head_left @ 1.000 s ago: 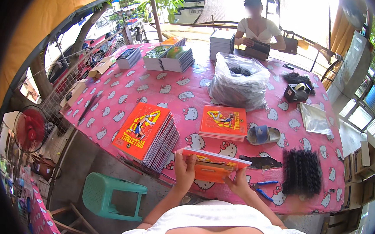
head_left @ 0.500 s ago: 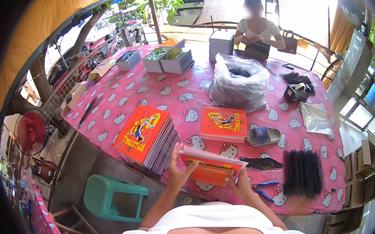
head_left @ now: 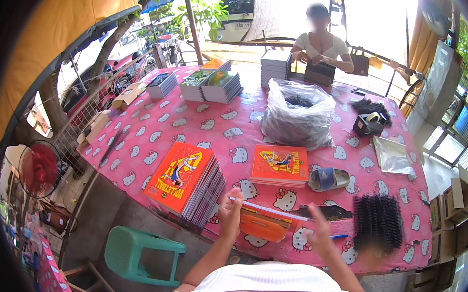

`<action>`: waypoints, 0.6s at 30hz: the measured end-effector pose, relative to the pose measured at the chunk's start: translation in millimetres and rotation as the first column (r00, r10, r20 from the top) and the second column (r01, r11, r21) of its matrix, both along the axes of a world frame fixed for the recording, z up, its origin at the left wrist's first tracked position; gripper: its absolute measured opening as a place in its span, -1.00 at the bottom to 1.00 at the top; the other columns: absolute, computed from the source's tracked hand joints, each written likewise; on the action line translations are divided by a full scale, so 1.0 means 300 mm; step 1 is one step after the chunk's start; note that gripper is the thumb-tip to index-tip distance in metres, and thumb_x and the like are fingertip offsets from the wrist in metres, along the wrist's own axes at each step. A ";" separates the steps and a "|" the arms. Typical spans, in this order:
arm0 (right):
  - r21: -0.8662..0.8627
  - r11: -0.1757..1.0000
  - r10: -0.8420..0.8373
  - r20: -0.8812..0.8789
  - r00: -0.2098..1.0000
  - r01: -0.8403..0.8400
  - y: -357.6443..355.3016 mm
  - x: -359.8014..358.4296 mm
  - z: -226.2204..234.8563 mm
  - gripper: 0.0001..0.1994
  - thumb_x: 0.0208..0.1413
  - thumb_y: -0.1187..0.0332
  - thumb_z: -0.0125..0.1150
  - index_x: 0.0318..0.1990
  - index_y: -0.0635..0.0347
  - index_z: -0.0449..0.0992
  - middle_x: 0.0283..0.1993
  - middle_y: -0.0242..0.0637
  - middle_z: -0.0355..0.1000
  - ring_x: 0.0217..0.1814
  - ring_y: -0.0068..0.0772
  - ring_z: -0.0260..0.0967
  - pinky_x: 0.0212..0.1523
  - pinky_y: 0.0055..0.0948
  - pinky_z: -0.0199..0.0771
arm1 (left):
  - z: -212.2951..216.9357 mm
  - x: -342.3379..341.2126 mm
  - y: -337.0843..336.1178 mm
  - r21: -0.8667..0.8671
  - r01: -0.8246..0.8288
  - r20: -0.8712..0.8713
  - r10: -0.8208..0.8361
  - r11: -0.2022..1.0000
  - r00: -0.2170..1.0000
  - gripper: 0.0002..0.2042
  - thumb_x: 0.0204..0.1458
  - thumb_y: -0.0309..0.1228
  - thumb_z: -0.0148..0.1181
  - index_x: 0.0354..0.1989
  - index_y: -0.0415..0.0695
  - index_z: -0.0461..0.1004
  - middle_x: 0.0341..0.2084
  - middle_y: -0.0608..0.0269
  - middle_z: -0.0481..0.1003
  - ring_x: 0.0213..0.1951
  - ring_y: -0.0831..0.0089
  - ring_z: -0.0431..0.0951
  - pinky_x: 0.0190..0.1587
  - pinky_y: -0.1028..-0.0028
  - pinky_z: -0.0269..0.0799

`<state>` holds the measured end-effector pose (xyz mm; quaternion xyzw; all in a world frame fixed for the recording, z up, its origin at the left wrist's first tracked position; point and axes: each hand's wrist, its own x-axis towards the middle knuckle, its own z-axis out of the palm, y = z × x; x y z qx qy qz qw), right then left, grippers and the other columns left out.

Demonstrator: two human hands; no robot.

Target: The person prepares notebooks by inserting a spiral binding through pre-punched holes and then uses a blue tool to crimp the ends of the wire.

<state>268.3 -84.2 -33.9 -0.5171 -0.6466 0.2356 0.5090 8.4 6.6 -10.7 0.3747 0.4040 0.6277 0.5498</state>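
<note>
My left hand [head_left: 231, 213] is closed on the left end of a notebook [head_left: 273, 209], seen nearly edge-on as a thin white strip of pages. Below that strip lies an orange block-like piece [head_left: 263, 227]; whether it touches the notebook I cannot tell. My right hand [head_left: 322, 236] is off the notebook's right end, blurred, with its fingers stretched out and apart. Beside it shows a blue handle of a pliers-like tool [head_left: 339, 236], mostly hidden by the hand. A tall stack of orange-covered notebooks [head_left: 180, 177] stands left of my left hand; a lower stack [head_left: 280, 164] lies beyond the held one.
Black spiral binding coils [head_left: 378, 224] lie at the right, near a blue slipper [head_left: 328, 178]. A plastic bag of black material [head_left: 297, 118] stands mid-table. Farther off are book stacks [head_left: 211, 86], a tape dispenser [head_left: 369, 124] and a seated person [head_left: 322, 46]. A green stool [head_left: 139, 253] is at lower left.
My right hand has let go of the notebook and moved right, now covering much of the blue-handled tool. The notebook has turned more edge-on in my left hand.
</note>
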 end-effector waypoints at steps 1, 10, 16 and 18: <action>0.039 0.986 -0.166 0.058 0.985 0.163 0.031 0.083 -0.023 -0.50 -0.05 0.38 0.29 0.07 0.33 0.33 0.13 -0.02 0.29 0.19 -0.05 0.23 0.19 -0.24 0.22 | 0.012 0.012 0.004 -0.048 -0.009 0.045 0.012 0.999 0.999 -0.76 0.13 -0.38 0.12 -0.11 -0.28 0.44 -0.19 0.20 0.50 -0.18 0.61 0.44 -0.07 0.61 0.33; -0.090 0.591 -0.406 0.826 0.391 0.802 0.057 0.503 -0.096 -0.71 -0.09 0.29 0.31 -0.24 0.23 0.45 -0.32 -0.12 0.42 -0.26 0.03 0.45 -0.26 -0.14 0.47 | 0.010 0.014 0.035 0.019 0.012 0.044 -0.012 1.000 0.999 -0.70 0.07 -0.42 0.14 -0.04 -0.28 0.41 -0.09 0.15 0.45 -0.04 0.48 0.42 0.04 0.52 0.29; -0.004 0.618 -0.587 0.663 0.465 0.786 0.044 0.461 0.054 -0.86 -0.04 0.44 0.21 -0.34 0.29 0.46 -0.25 -0.04 0.42 -0.24 0.00 0.44 -0.21 -0.18 0.45 | 0.208 0.090 -0.098 0.680 -0.041 -0.525 0.525 0.732 0.670 -0.39 0.00 -0.31 0.22 0.23 -0.20 0.16 0.28 -0.02 -0.03 0.31 0.28 -0.02 0.30 0.12 -0.23; 0.091 0.752 -0.591 0.534 0.605 0.653 0.033 0.371 0.117 -0.84 -0.06 0.54 0.17 -0.26 0.29 0.49 -0.23 -0.06 0.41 -0.25 -0.05 0.42 -0.20 -0.21 0.42 | 0.237 0.140 -0.150 0.714 0.054 -0.599 0.569 0.698 0.563 -0.39 0.00 -0.27 0.22 0.23 -0.15 0.16 0.28 0.02 0.00 0.31 0.26 -0.02 0.30 0.04 -0.30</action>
